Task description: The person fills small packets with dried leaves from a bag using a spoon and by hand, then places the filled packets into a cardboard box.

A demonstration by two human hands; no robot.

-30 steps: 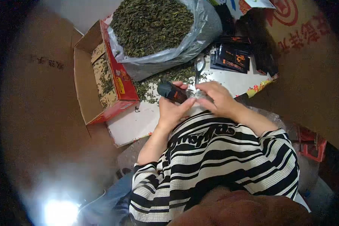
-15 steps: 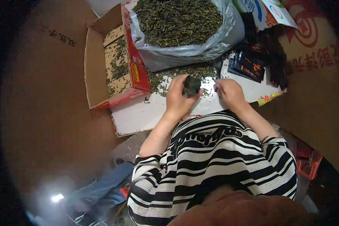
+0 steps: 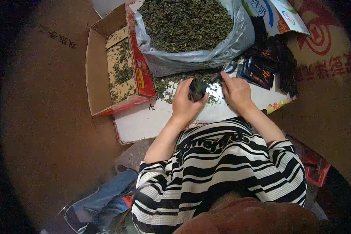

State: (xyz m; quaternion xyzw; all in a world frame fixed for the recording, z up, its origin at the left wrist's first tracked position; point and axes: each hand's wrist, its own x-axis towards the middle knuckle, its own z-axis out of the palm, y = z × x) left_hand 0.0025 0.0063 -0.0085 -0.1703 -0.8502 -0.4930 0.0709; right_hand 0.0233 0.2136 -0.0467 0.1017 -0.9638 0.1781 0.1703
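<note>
My left hand (image 3: 183, 103) is wrapped round a small black packet (image 3: 198, 89), which stands upright with its mouth open toward me. Just to the right, my right hand (image 3: 238, 93) is closed on a spoon (image 3: 230, 67) by its dark handle, the shiny bowl pointing up and away. Loose dried tea leaves (image 3: 171, 84) are scattered on the white board (image 3: 138, 123) under both hands. Beyond them stands a large clear plastic bag (image 3: 167, 64) full of tea leaves (image 3: 185, 25).
An open red cardboard box (image 3: 144, 78) with some leaves in it stands at the left. Flat black packets (image 3: 260, 73) lie in a pile at the right, near a printed carton (image 3: 288, 15). A person's leg in jeans (image 3: 109, 191) shows at lower left.
My right hand has moved slightly up, and the spoon now shows its bowl beyond the fingers. The left hand keeps the packet in nearly the same place.
</note>
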